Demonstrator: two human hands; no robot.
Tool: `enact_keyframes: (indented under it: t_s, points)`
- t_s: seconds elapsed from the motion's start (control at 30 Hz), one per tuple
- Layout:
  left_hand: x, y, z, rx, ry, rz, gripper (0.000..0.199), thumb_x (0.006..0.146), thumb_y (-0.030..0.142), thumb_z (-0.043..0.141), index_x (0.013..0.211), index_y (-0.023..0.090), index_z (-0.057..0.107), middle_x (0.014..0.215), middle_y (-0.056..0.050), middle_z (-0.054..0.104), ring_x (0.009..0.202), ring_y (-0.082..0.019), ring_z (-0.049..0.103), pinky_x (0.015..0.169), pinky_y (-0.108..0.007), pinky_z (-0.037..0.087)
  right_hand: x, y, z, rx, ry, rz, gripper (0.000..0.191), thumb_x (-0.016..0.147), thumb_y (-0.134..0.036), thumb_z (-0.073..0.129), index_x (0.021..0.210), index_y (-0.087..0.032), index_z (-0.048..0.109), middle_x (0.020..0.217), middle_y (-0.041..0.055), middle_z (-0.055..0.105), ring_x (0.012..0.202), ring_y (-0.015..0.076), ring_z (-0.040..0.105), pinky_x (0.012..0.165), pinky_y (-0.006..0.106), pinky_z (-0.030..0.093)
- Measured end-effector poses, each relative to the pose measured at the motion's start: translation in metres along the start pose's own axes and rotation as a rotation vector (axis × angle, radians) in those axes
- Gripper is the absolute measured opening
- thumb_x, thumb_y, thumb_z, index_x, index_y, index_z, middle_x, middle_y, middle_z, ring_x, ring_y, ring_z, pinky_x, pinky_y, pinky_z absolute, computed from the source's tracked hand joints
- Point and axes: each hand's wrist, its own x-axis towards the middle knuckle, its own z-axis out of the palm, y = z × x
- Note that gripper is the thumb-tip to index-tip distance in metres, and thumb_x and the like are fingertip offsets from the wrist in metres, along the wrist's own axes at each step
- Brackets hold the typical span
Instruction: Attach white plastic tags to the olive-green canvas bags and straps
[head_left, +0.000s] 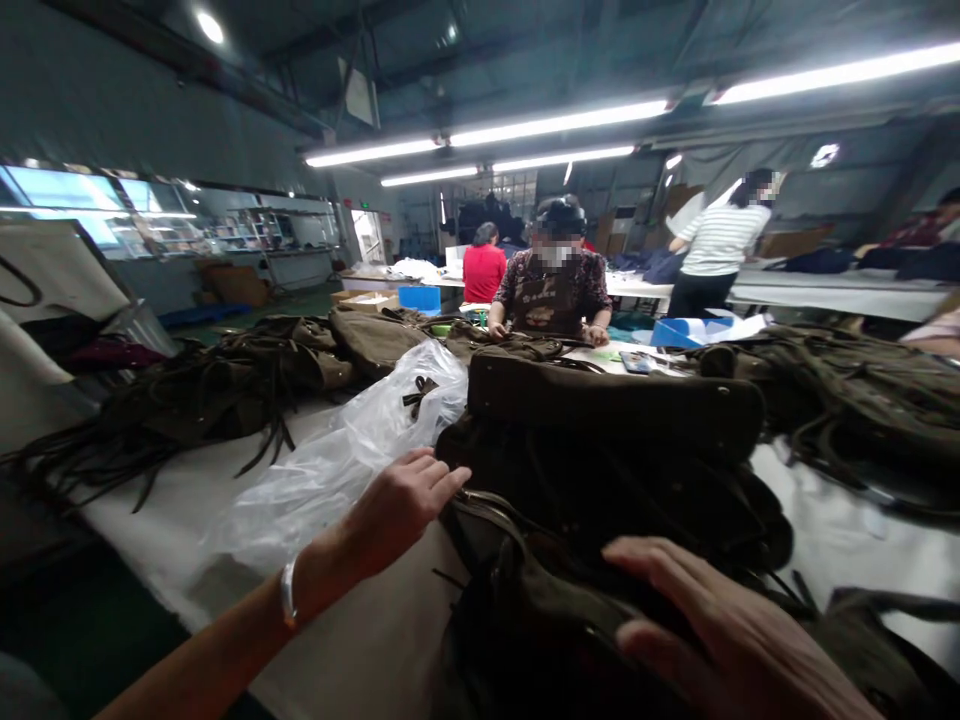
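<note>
A dark olive canvas bag (540,620) lies right in front of me, with a metal zipper (487,505) along its upper left edge. My left hand (409,500), a light band on its wrist, has its fingers stretched toward the zipper's end; whether the fingertips touch the cloth is hard to tell. Over the bag's right side is my right hand (705,620), thumb and fingers apart, holding nothing that I can see. Just beyond stands another dark olive bag (615,400) with a wide flap. Crumpled clear plastic (352,450) is left of it.
Piles of olive bags lie on the white table (172,510), at left (225,390) and right (877,400). A person in an apron (551,290) sits across. Blue bins (418,299) and several other people, including one in a striped shirt (724,240), are farther back.
</note>
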Motion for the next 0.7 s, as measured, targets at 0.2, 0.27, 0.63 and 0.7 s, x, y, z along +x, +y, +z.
enact_keyframes:
  t_s: [0.2, 0.27, 0.63, 0.7]
  points:
    - [0.011, 0.021, -0.002, 0.087, 0.325, 0.077, 0.042, 0.099, 0.004, 0.043, 0.138, 0.016, 0.051, 0.115, -0.008, 0.070, 0.113, -0.020, 0.063, 0.115, -0.049, 0.039, 0.103, -0.049, 0.032, 0.372, -0.199, -0.020, 0.056, 0.094, -0.042, 0.062, 0.143, -0.023, 0.043, 0.135, 0.0110, 0.062, 0.119, 0.0248, 0.063, 0.096, 0.038, 0.052]
    - [0.008, 0.022, -0.003, 0.131, 0.354, -0.051, 0.050, 0.097, 0.005, 0.043, 0.146, 0.014, 0.042, 0.135, -0.014, 0.060, 0.133, -0.027, 0.050, 0.117, -0.053, 0.036, 0.113, -0.061, 0.046, 0.443, -0.237, -0.009, 0.029, 0.097, -0.028, 0.054, 0.126, -0.021, 0.054, 0.113, 0.0072, 0.070, 0.096, 0.0212, 0.069, 0.081, 0.032, 0.052]
    - [-0.051, 0.058, 0.016, -0.350, 0.346, -0.210, 0.020, 0.103, 0.030, 0.049, 0.090, 0.020, 0.061, 0.069, 0.002, 0.061, 0.058, -0.013, 0.057, 0.057, -0.024, 0.043, 0.104, -0.057, 0.064, 0.573, -0.172, 0.079, 0.020, 0.102, -0.028, 0.043, 0.117, -0.023, 0.054, 0.104, 0.0045, 0.069, 0.086, 0.0171, 0.066, 0.073, 0.027, 0.046]
    - [-0.044, 0.055, 0.008, -0.573, 0.384, -0.390, 0.031, 0.105, 0.037, 0.041, 0.089, 0.021, 0.061, 0.074, 0.000, 0.062, 0.065, -0.013, 0.061, 0.061, -0.023, 0.045, 0.104, -0.058, 0.063, 0.567, -0.194, 0.062, 0.024, 0.102, -0.026, 0.043, 0.125, -0.024, 0.051, 0.110, 0.0051, 0.069, 0.091, 0.0172, 0.067, 0.074, 0.026, 0.047]
